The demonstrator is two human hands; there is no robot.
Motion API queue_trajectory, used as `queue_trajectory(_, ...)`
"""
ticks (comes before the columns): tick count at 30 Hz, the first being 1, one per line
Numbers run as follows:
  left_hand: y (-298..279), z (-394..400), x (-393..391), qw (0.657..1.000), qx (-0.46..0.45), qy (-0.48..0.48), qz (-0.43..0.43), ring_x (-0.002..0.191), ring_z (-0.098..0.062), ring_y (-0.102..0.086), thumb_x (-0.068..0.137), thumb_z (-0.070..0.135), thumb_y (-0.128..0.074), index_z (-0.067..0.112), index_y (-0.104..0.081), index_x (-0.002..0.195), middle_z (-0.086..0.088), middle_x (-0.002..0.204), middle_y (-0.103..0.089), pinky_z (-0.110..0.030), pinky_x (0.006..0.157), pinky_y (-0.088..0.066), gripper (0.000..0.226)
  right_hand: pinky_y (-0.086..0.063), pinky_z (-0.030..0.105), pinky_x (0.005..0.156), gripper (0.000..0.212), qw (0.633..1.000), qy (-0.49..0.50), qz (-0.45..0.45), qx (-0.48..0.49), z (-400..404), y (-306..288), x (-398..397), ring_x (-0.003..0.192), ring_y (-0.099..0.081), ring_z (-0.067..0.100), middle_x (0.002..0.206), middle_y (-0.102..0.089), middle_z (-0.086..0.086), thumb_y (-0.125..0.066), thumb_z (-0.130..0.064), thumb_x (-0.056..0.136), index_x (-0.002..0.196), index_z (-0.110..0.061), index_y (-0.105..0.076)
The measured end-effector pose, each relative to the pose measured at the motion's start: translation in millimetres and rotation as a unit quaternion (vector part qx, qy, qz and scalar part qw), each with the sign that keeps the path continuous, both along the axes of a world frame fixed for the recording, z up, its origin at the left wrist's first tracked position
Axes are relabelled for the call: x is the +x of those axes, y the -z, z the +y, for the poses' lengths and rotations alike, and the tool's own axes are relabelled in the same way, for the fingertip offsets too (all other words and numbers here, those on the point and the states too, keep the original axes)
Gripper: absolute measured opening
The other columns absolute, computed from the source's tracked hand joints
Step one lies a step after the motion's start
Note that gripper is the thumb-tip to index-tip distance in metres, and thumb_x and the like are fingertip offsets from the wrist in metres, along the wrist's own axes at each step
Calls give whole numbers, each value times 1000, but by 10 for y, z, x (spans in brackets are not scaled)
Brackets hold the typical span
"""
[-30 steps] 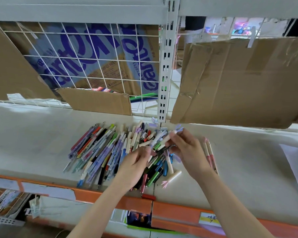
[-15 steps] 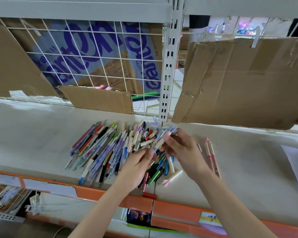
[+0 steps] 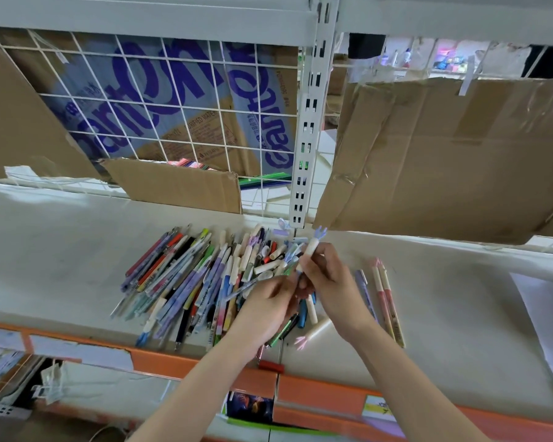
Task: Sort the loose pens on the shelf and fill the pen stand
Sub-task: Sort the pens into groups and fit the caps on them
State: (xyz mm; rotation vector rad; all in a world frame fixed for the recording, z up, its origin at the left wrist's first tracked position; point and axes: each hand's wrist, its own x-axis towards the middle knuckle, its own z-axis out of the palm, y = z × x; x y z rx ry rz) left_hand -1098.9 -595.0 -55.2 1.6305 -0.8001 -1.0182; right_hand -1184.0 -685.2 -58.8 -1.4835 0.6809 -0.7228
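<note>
A heap of several loose pens in many colours lies on the white shelf. My right hand holds a cream pen with a lilac topper upright above the heap's right side. My left hand hovers over the heap just left of it and pinches a thin clear pen that points left. A few pink and lilac pens lie apart to the right. A cream pen with a pink topper lies near the front. No pen stand is in view.
A wire grid and a slotted upright post back the shelf. Cardboard sheets lean behind it, one small flap at the left. The orange front rail carries label strips. White paper lies at the right.
My hands have drawn closer together over the heap's right side. The right hand has tipped its cream pen more upright. The left hand has lifted a thin clear pen.
</note>
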Motion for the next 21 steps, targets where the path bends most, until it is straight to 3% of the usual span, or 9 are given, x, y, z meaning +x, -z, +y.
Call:
queue_trajectory(2,26,-40,1,982,-6,19,-188,54,-2,-50,98,34,-41,18,-59,83,6,66,-57,-23,55,-41,28,-42,23,56,6,997,31,33,-58,-108,0,-40,51,-47,7,58,-55,-5,-51,-11,95,96,-6,-52)
queue_trajectory(4,75,-22,2,959,-22,32,-280,75,4,-55,96,29,-46,20,-62,99,10,88,-63,-14,68,-43,18,-37,20,55,9,968,78,140,-191,-277,92,-128,48,-44,6,56,-51,-6,-56,-17,93,100,-14,-52)
queue_trajectory(6,126,33,6,952,-30,39,-302,79,8,-53,95,25,-51,22,-61,102,17,89,-59,-7,68,-39,12,-40,27,65,22,910,111,262,-301,-406,245,-279,63,-54,14,64,-58,0,-58,-18,91,112,-16,-51)
queue_trajectory(8,182,94,12,952,-31,42,-303,79,11,-52,94,23,-53,24,-60,101,21,87,-56,-5,69,-38,10,-44,38,81,34,842,126,365,-376,-485,466,-450,98,-58,33,91,-68,13,-60,-16,87,120,-12,-53)
queue_trajectory(9,204,112,14,952,-35,40,-302,80,11,-52,93,22,-54,25,-60,102,22,87,-56,-6,69,-39,10,-43,41,84,36,809,129,405,-407,-510,599,-520,108,-55,35,102,-67,16,-62,-16,85,120,-12,-55)
queue_trajectory(11,226,136,18,951,-42,35,-305,81,10,-52,94,22,-54,24,-60,103,21,87,-55,-6,68,-39,11,-41,45,83,37,774,146,432,-440,-543,759,-597,108,-50,35,112,-62,17,-67,-19,81,117,-16,-60)
queue_trajectory(15,253,167,41,946,-41,36,-319,79,5,-54,93,22,-55,23,-61,101,19,84,-55,-9,67,-41,10,-43,50,90,45,788,134,383,-464,-637,793,-666,112,-34,26,124,-52,9,-69,-16,81,125,-20,-57)
queue_trajectory(17,255,203,72,945,-40,29,-322,79,2,-56,92,19,-56,24,-61,99,18,84,-57,-11,67,-43,10,-48,47,90,50,793,113,365,-474,-710,822,-741,117,-34,23,130,-53,9,-66,-6,83,131,-14,-53)
queue_trajectory(21,267,284,147,936,-31,-2,-351,76,4,-55,91,16,-57,23,-61,97,20,82,-56,-9,64,-41,9,-41,45,99,53,808,136,383,-426,-808,874,-806,130,-35,29,139,-46,15,-51,7,85,137,-4,-45)
